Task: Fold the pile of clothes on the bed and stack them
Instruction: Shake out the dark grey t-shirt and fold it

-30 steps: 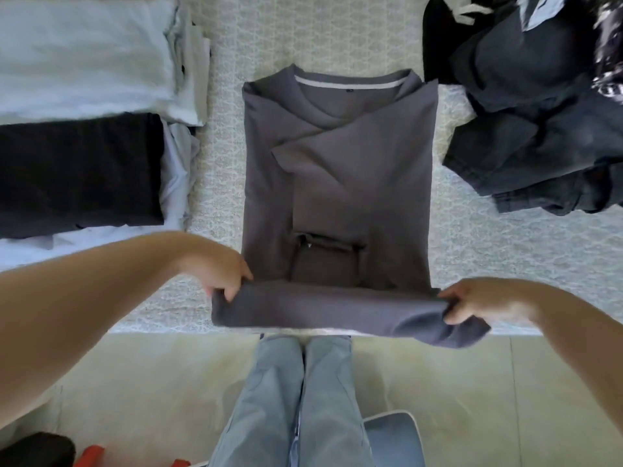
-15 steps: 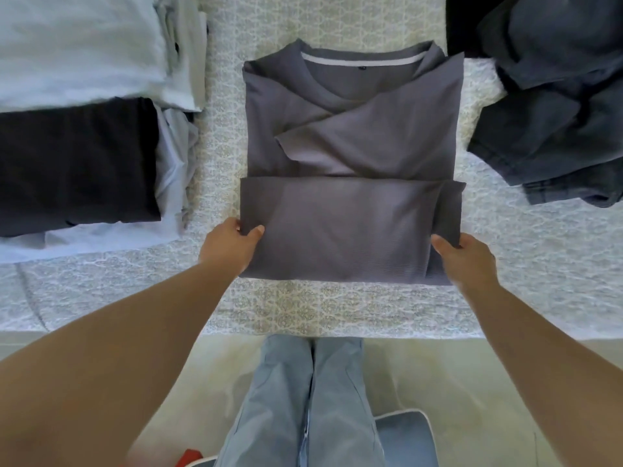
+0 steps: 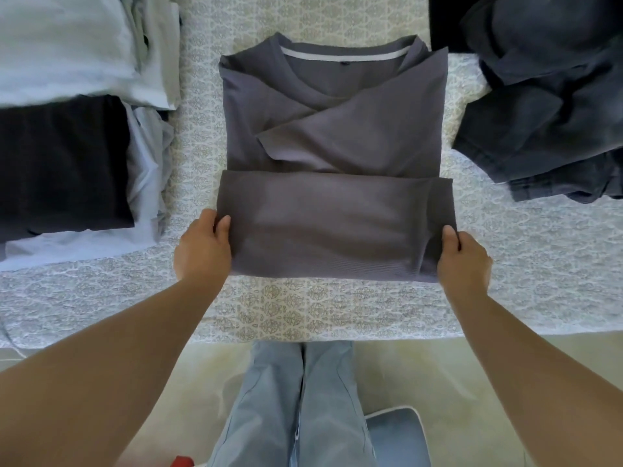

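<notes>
Patterned white bedspread (image 3: 303,308) fills the middle of the view; pale floor and the person's light blue trouser legs show below its near edge.

Grey shirt (image 3: 333,146) lies flat at centre, collar away from the person, sleeves crossed over the chest. Bottom part is turned up into a wide band across the shirt's lower half. Band's long axis runs left to right, square to the person.

Left hand (image 3: 202,251) pinches the band's near-left corner, thumb on top of the cloth. Right hand (image 3: 463,261) grips the near-right corner, thumb up along the side edge. Both hands about equally near, one at each end of the band.

Folded stack (image 3: 64,129) of pale and black garments sits to the left, near the shirt but apart from it. Unfolded dark clothes (image 3: 546,106), denim-like, heaped to the right, just beside the shirt's shoulder.

Judgement: one more fold is due, directly away from the person toward the collar. Stack lies on the left-hand side, so the finished shirt would travel that way.
</notes>
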